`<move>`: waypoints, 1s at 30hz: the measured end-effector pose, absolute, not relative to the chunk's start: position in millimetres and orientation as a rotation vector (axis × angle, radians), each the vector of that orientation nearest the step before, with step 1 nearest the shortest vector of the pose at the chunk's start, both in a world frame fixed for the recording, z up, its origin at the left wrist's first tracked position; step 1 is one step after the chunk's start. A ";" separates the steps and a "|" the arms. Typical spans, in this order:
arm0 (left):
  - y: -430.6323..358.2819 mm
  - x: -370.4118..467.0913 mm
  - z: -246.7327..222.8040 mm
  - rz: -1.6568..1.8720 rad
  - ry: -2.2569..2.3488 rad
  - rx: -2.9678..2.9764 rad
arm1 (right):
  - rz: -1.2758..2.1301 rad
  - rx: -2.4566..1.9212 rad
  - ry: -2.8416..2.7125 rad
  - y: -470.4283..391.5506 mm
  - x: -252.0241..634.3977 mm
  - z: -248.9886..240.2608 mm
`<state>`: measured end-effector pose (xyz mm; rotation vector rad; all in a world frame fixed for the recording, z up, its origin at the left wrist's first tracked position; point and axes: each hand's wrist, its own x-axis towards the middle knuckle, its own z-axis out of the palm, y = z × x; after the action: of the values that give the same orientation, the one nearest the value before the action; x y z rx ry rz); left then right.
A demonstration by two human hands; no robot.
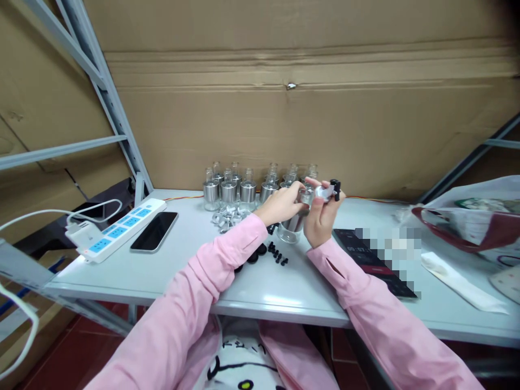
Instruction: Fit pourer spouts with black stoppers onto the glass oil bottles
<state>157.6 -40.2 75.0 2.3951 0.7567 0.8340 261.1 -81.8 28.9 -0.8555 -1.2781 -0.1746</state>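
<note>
A glass bottle with a metal band (293, 225) stands upright on the table in front of me. My left hand (283, 202) reaches over it, fingers curled about its neck, partly hiding it. Raised just to the right, my right hand (320, 219) pinches a small clear plastic piece with a black end (335, 189); its exact kind is not clear. Under my left forearm lie several black round caps (262, 249) and small black parts (277, 253). Clear plastic pieces (225, 216) are heaped left of my left wrist.
Several similar bottles (211, 192) stand in rows at the back, near the cardboard wall (260, 119). A white power strip (124, 230) and a phone (154, 232) lie left. Right are a dark device with a timer (353, 246), a white strip (463, 281) and a plastic bag (483, 216).
</note>
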 end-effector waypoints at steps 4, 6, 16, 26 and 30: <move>-34.0 143.8 96.1 1.071 0.958 2.359 | -0.251 -0.858 -1.229 -83.2 262.2 35.3; -27.0 127.9 111.4 1.258 1.028 2.260 | -0.246 -0.857 -1.218 -82.1 263.2 35.1; -1.4 66.9 136.5 1.485 1.246 2.157 | -0.163 -0.871 -1.326 -77.2 264.7 25.5; 23.0 70.1 117.4 1.467 1.215 2.138 | -0.123 -0.886 -1.337 -76.2 265.7 23.4; 28.4 72.3 111.5 1.477 1.206 2.121 | -0.113 -0.902 -1.362 -77.9 264.1 23.1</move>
<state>72.3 28.4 111.5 2.1212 1.2064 1.4774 264.1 -77.9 23.1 -0.9024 -1.3621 -0.1133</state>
